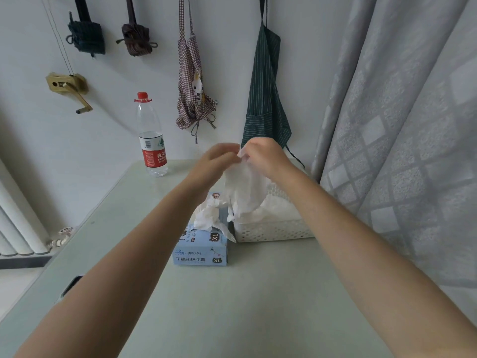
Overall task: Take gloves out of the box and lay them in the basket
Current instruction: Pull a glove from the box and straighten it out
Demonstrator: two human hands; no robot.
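Observation:
A light blue glove box lies on the table with white gloves bunched out of its top opening. Right beside it stands a white perforated basket with white gloves lying inside. Raised above both, my left hand and my right hand meet and pinch the cuff of one white glove. The glove hangs down between my forearms, its fingers dangling over the near left corner of the basket. My left hand is blurred.
A clear water bottle with a red cap and label stands at the back left of the pale table. Aprons and folded umbrellas hang on the wall behind. A grey curtain runs along the right side, a radiator sits at the left.

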